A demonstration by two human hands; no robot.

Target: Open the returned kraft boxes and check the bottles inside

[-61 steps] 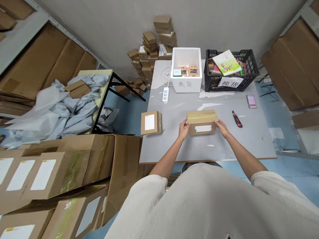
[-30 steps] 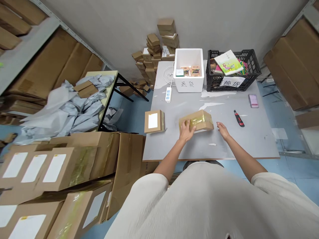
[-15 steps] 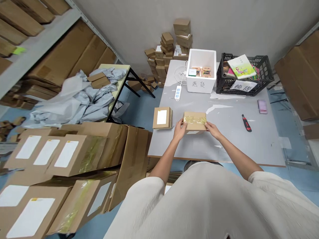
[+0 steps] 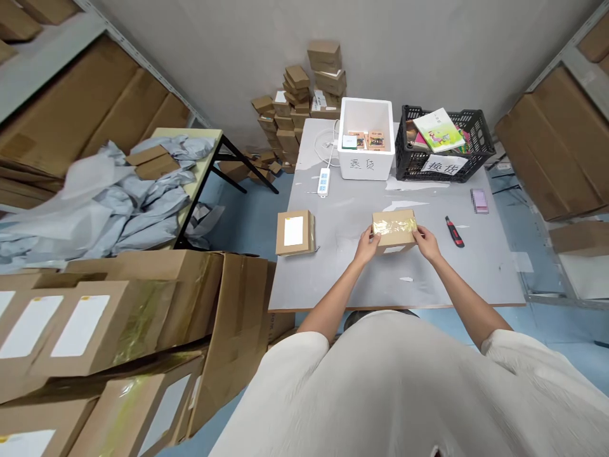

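Between my two hands is a small cardboard box (image 4: 394, 236), with clear yellowish tape across its top and part of a white label on the side facing me. My left hand (image 4: 367, 245) grips its left end, and my right hand (image 4: 427, 242) grips the right end. A second cardboard box (image 4: 294, 232) with a white label on top rests at the table's left edge, apart from my hands. To the right of my right hand lies a red and black utility knife (image 4: 455, 232).
On the grey table (image 4: 342, 279) stand a white foam box (image 4: 366, 164) and a black crate (image 4: 445, 143) holding books. A power strip (image 4: 323, 182) and a phone-like pink object (image 4: 479, 200) lie there too. Large labelled cartons (image 4: 118, 317) crowd the left, beside a side table of grey bags (image 4: 137, 203).
The box in my hands has shifted rightward across the table, away from the other box. The whole view has turned slightly to the right.
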